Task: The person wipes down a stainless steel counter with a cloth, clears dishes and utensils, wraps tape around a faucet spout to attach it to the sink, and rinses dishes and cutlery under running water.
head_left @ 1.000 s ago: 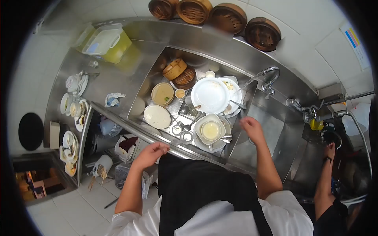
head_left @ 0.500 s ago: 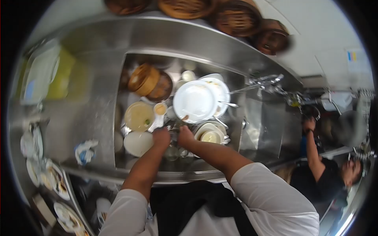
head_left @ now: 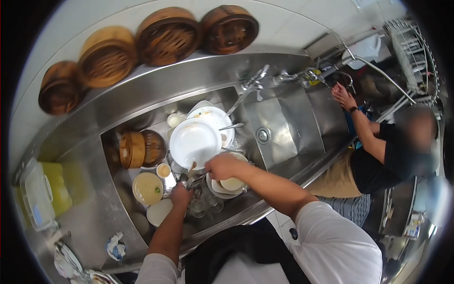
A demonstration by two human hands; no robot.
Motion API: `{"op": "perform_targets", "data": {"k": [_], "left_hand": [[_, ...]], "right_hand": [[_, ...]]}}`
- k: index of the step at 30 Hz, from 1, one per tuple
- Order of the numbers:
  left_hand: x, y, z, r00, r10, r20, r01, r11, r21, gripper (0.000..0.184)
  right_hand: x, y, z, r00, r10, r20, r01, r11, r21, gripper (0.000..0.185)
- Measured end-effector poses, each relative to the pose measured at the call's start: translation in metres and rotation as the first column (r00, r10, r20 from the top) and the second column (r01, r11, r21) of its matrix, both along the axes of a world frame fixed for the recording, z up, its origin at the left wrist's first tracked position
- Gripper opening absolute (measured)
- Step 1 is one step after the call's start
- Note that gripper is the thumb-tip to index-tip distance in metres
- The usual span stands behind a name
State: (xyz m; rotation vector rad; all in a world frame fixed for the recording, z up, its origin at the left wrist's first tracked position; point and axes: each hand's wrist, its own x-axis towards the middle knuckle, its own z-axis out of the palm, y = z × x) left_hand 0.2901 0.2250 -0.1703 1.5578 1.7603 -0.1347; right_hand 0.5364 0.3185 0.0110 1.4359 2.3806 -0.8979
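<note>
My left hand (head_left: pixel 181 195) is closed around several pieces of cutlery (head_left: pixel 187 180), spoons and forks with their heads up. My right hand (head_left: pixel 224 166) has its fingers bent together at the lower rim of a white plate (head_left: pixel 194 142); what they pinch is hidden. Under the right wrist sits a bowl of pale yellow contents (head_left: pixel 231 183) on stacked dishes. Glasses (head_left: pixel 198 207) stand just right of my left hand. To its left are a beige bowl with liquid (head_left: pixel 147 188), a small cup (head_left: pixel 163 170) and a white bowl (head_left: pixel 159 212).
Bamboo steamers (head_left: pixel 169 35) line the back ledge; more steamers (head_left: pixel 133 150) lie in the sink. A faucet (head_left: pixel 257 85) overhangs the divider beside a second basin (head_left: pixel 279 137). A yellow-green tub (head_left: pixel 54 191) and crumpled paper (head_left: pixel 116 247) occupy the left counter. Another person (head_left: pixel 378 146) holds their hands near a tap.
The view has turned, bringing the right basin and co-worker closer in. My hands have spread apart; cutlery now shows in the left one, and the right has moved to the plate's rim.
</note>
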Motion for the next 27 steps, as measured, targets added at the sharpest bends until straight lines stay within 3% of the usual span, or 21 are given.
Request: {"op": "perform_targets", "data": {"k": [1,3,5,7,9,10,12,13,14,17,18,20,22,24,26,27], "left_hand": [[0.002,-0.001,-0.002,1.000,0.030,-0.001,-0.030,1.000,0.005,0.045],[0.006,0.002,-0.020,0.999,0.048,-0.021,-0.049,0.998,-0.025,0.040],[0.009,0.006,-0.028,0.998,0.051,-0.028,-0.053,0.996,-0.073,0.029],[0.018,0.015,-0.010,0.994,0.091,-0.066,-0.097,0.990,-0.099,0.029],[0.022,0.018,-0.019,0.978,0.189,-0.083,-0.199,0.972,-0.126,0.027],[0.022,0.016,-0.020,0.974,0.204,-0.101,-0.216,0.968,-0.130,0.027],[0.025,0.011,-0.017,0.989,0.125,-0.075,-0.128,0.991,-0.042,0.025],[0.029,0.013,-0.008,0.990,0.109,-0.095,-0.111,0.994,-0.019,0.022],[0.034,0.015,0.006,0.986,0.124,-0.111,-0.127,0.992,-0.025,0.022],[0.049,0.023,0.044,0.954,0.301,-0.008,-0.289,0.923,0.253,0.024],[0.054,0.027,0.056,0.948,0.317,-0.022,-0.302,0.920,0.251,0.024],[0.074,0.043,0.083,0.889,0.360,0.283,-0.454,0.769,0.450,0.022],[0.095,0.067,0.100,0.881,0.376,0.288,-0.468,0.783,0.410,0.022],[0.116,0.095,0.098,0.693,0.492,0.527,-0.644,0.751,0.146,0.018],[0.145,0.120,0.092,0.398,0.536,0.744,-0.737,0.670,-0.089,0.016],[0.165,0.133,0.106,0.335,0.566,0.754,-0.735,0.657,-0.166,0.015]], "right_hand": [[0.032,0.004,0.028,0.979,-0.154,-0.136,0.160,0.987,0.033,0.020],[0.090,0.013,0.062,0.935,-0.337,0.111,0.334,0.942,0.044,0.036],[0.146,0.025,0.074,0.816,-0.572,0.086,0.567,0.820,0.074,0.032],[0.209,0.047,0.040,0.874,-0.457,-0.163,0.482,0.777,0.405,0.027],[0.225,0.085,0.051,0.890,-0.332,-0.312,0.455,0.679,0.576,0.031],[0.230,0.101,0.058,0.890,-0.320,-0.325,0.454,0.691,0.563,0.031],[0.239,0.131,0.064,0.942,-0.336,-0.007,0.284,0.785,0.550,0.042],[0.255,0.143,0.043,0.955,-0.293,0.036,0.224,0.798,0.559,0.046],[0.263,0.142,0.042,0.961,-0.277,0.023,0.219,0.806,0.550,0.046],[0.277,0.126,0.039,0.982,-0.159,-0.102,0.189,0.802,0.566,0.050],[0.280,0.114,0.037,0.960,-0.239,-0.145,0.280,0.797,0.535,0.051],[0.283,0.114,0.030,0.934,-0.301,-0.191,0.356,0.794,0.492,0.053],[0.283,0.122,0.022,0.951,-0.290,-0.109,0.307,0.838,0.451,0.055],[0.286,0.132,0.020,0.954,-0.260,-0.149,0.300,0.835,0.461,0.055],[0.289,0.134,0.026,0.953,-0.247,-0.178,0.303,0.828,0.472,0.055],[0.291,0.129,0.032,0.957,-0.237,-0.170,0.289,0.849,0.442,0.053]]}}
